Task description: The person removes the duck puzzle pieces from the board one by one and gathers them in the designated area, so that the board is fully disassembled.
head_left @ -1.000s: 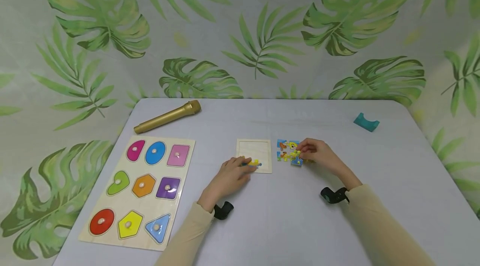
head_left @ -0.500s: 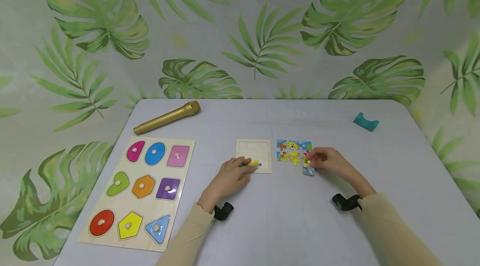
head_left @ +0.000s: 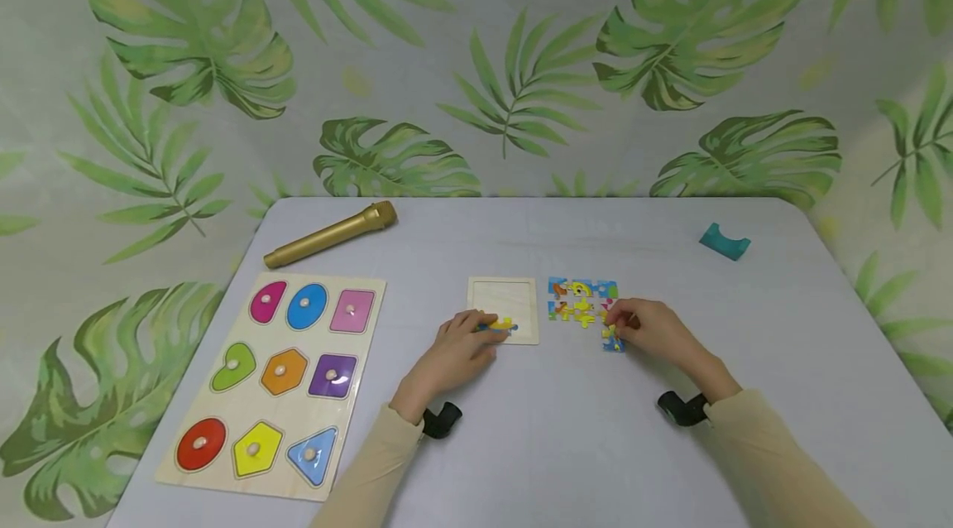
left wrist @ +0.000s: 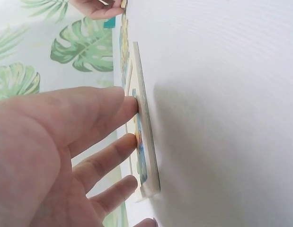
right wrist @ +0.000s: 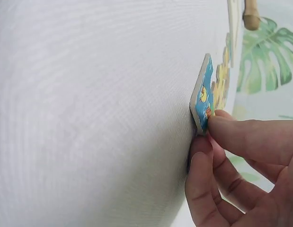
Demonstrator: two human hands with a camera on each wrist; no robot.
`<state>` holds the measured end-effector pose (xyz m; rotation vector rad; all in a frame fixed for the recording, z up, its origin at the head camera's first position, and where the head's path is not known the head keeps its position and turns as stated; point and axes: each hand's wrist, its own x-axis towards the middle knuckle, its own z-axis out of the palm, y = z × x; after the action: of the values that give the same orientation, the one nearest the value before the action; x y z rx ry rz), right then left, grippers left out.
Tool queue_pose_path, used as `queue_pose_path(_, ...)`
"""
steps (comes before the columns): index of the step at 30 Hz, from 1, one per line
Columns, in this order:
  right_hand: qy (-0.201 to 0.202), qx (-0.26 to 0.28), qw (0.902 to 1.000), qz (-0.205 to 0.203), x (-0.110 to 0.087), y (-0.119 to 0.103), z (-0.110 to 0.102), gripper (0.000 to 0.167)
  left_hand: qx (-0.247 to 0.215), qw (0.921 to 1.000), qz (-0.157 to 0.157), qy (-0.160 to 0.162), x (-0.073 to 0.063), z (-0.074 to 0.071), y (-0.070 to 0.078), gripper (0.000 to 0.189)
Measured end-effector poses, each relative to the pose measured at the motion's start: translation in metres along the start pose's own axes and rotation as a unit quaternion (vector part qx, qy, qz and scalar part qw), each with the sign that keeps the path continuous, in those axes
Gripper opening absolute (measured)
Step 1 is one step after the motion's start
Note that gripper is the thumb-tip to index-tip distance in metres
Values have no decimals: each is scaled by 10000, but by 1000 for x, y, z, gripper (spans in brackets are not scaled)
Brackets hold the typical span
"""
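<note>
My left hand [head_left: 450, 356] rests its fingertips on several joined puzzle pieces [head_left: 510, 325] in the lower part of a small wooden puzzle frame [head_left: 534, 317]. In the left wrist view the fingers are spread, and the pieces [left wrist: 141, 153] lie under their tips. To the right of the frame, my right hand [head_left: 663, 338] pinches a blue puzzle piece [head_left: 614, 343] between thumb and fingers. The right wrist view shows this blue piece [right wrist: 202, 97] low over the white cloth, with a yellow figure on it. Other puzzle pieces [head_left: 582, 290] lie in rows just beyond it.
A wooden shape board [head_left: 357, 379] with knobbed coloured shapes lies on the left. Behind it is a gold microphone [head_left: 331, 236]. A teal curved block [head_left: 725, 242] sits at the back right. A leaf-patterned cloth [head_left: 514, 89] hangs behind the table.
My right hand has carried the blue piece right and slightly toward me, from the middle of the loose pieces to their right-hand column. The left hand stays in place.
</note>
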<state>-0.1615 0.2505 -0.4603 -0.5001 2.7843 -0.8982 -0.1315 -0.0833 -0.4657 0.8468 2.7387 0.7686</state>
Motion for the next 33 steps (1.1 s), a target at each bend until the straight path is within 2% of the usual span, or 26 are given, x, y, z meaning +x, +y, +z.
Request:
queue_pose_path(5, 85, 36, 9999, -104, 0, -3, 0, 11, 86, 9999, 88, -26, -3, 0, -2, 34)
queue_pose_path(9, 96, 353, 9990, -259, 7, -12, 4, 10, 86, 9999, 145, -18, -8, -3, -5, 35)
queue_pose_path(17, -8, 1039, 9920, -720, 34, -48, 29, 14, -74, 10000, 41, 7, -16, -12, -13, 34)
queue_pose_path(23, -117, 1220, 9869, -1047, 54, -73, 49, 19, -82, 9999, 138, -21, -16, -13, -18, 34)
queue_pose_path(27, -311, 1302, 9854, -1053, 62, -83, 59, 23, -123, 9998, 178, -10, -16, -13, -19, 33)
queue_pose_path(33, -465, 1289, 9866, -889, 64, -93, 67, 22, -163, 9997, 181, -25, -16, -15, -19, 32)
